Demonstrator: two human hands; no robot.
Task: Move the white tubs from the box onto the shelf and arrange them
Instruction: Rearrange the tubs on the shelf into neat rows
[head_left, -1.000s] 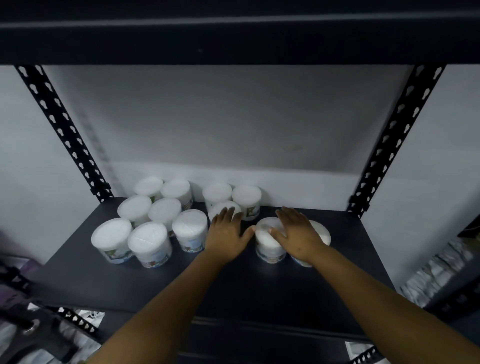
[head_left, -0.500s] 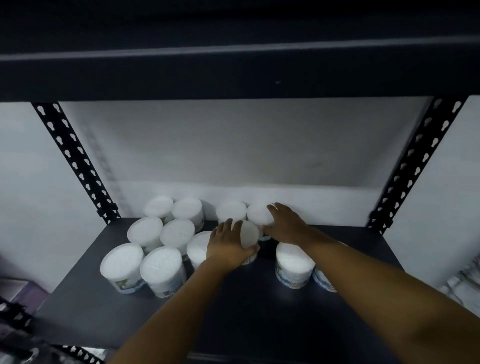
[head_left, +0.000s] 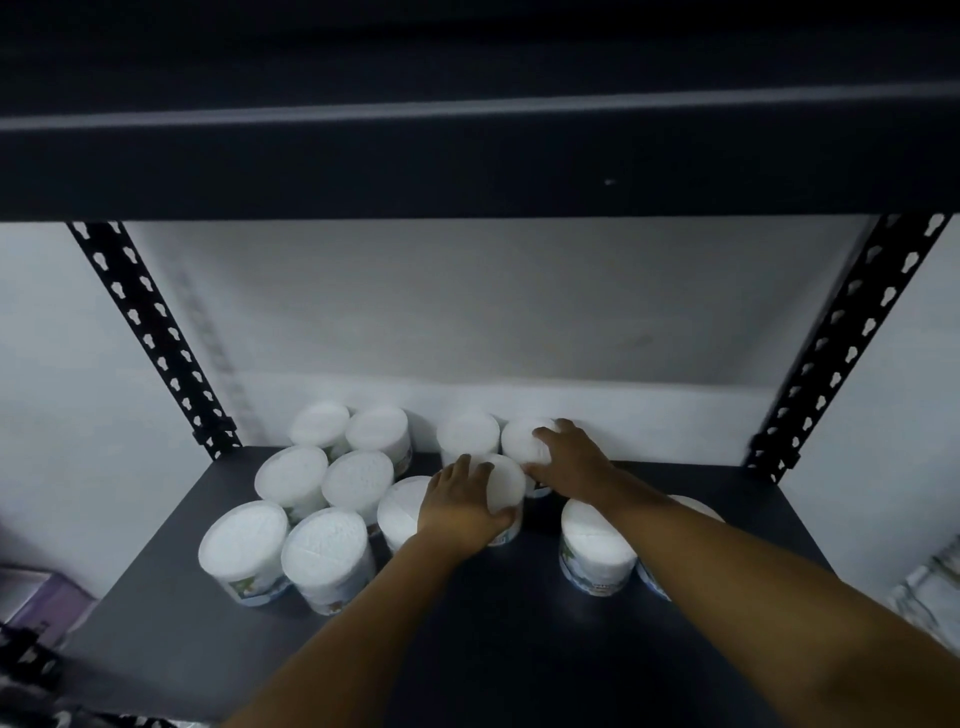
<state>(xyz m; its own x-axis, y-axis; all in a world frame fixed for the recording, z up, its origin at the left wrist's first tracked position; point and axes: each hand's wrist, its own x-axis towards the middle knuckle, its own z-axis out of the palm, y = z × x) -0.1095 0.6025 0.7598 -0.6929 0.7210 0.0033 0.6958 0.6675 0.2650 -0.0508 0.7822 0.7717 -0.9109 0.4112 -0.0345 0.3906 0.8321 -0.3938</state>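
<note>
Head camera view: my left hand (head_left: 460, 512) cups the lid of a white tub (head_left: 501, 488), fingers curled over its top and thumb on its near edge. My right hand (head_left: 569, 462) grips the tub behind it (head_left: 524, 441), by the back wall. Both arms reach forward over the dark shelf (head_left: 467, 639). More white tubs (head_left: 322, 499) cluster to the left; two stand right.
</note>
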